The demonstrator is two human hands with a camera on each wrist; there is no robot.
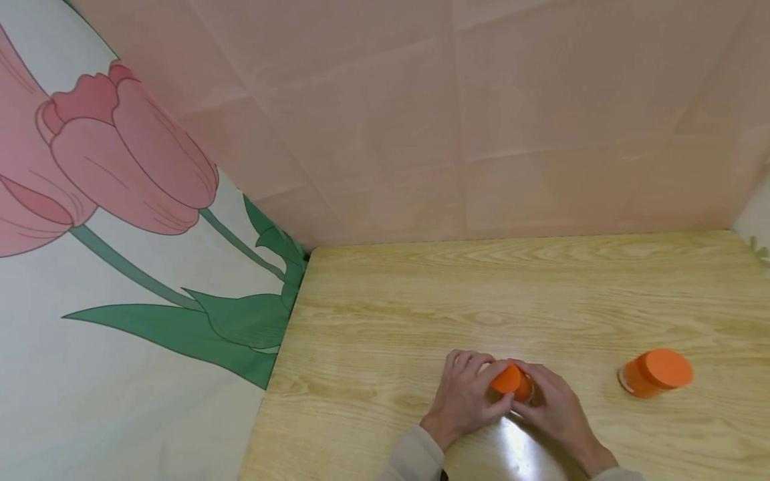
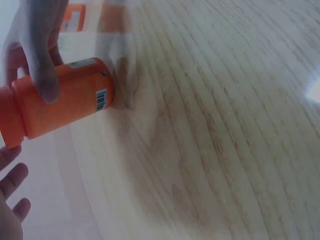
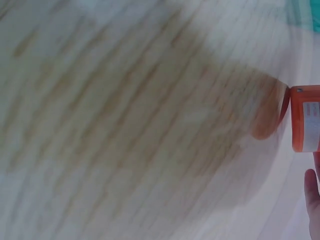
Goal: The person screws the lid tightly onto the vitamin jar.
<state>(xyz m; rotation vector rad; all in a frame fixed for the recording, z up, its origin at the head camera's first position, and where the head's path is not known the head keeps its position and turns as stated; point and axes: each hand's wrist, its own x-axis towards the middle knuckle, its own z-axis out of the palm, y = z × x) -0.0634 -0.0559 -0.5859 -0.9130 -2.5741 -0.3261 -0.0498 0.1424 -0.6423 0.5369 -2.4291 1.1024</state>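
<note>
An orange bottle (image 2: 67,100) with an orange cap (image 1: 507,379) is between both hands, tilted low over the table. My left hand (image 1: 464,395) pinches the cap between thumb and forefinger. Around the bottle's body curls my right hand (image 1: 555,405), its thumb lying along the side in the left wrist view. A barcode label shows near the base there. The right wrist view catches only the bottle's lower end at its right edge, with a white label panel.
A second orange bottle (image 1: 658,372), capped, stands upright to the right on the wood-grain table (image 1: 385,321). A plain pinkish cloth (image 1: 385,133) hangs behind the table's far edge. On the left hangs a tulip-print cloth (image 1: 132,347).
</note>
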